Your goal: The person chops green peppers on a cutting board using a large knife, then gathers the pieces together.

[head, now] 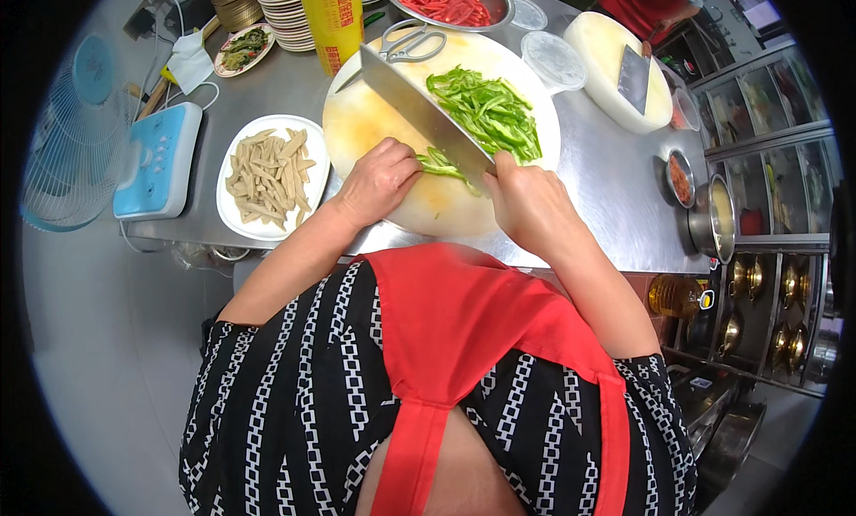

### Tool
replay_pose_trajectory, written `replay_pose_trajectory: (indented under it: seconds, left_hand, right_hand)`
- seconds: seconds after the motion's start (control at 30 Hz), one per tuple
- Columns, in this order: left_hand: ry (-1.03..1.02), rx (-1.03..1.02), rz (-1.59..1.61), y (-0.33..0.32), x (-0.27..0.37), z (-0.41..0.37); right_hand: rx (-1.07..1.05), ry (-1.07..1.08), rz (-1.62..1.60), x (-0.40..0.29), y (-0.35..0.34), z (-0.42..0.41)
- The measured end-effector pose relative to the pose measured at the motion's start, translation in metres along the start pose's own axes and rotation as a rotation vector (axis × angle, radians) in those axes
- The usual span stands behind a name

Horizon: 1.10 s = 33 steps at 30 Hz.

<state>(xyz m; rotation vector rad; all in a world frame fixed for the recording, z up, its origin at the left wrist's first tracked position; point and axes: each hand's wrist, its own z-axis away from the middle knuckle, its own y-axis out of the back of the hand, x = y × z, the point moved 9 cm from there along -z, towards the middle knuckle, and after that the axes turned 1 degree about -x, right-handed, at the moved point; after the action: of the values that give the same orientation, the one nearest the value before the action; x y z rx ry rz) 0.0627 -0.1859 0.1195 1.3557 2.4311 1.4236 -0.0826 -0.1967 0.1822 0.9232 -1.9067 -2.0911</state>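
Observation:
My right hand (533, 201) grips the handle of a broad cleaver (424, 108), its blade slanting up and left across a round, stained chopping board (374, 124). Curled fingers of my left hand (382, 180) press on a piece of green pepper (438, 165) to the left of the blade. Part of that pepper shows beneath the cleaver's edge. Beyond the blade, on the board's right side, lies a heap of sliced green pepper (491, 111). Grey-handled scissors (413, 44) rest at the board's far edge, partly hidden behind the cleaver.
Left of the board stands a white plate of pale strips (271, 175); farther left are a blue fan (157, 161) and stacked plates (284, 11). A steel bowl of red chilli strips (445, 4) sits behind. At right, a second board (605, 54) bears another cleaver (634, 78). Another person (642, 7) stands beyond.

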Motion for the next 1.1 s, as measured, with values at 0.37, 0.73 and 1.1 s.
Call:
replay_pose_trajectory:
  seconds: [0.37,0.73,1.1]
  left_hand:
    - [0.036,-0.003,0.010,-0.002,-0.003,0.002]
    - [0.149,0.158,0.009,0.020,-0.004,0.016]
    - [0.165,0.109,-0.037,0.009,-0.008,0.011]
  right_hand:
    - [-0.055,0.054,-0.048,0.008,-0.031,-0.020]
    - [-0.080,0.081,0.071,-0.016,-0.005,0.006]
    - [-0.012,0.129,0.025,-0.009,-0.033,-0.017]
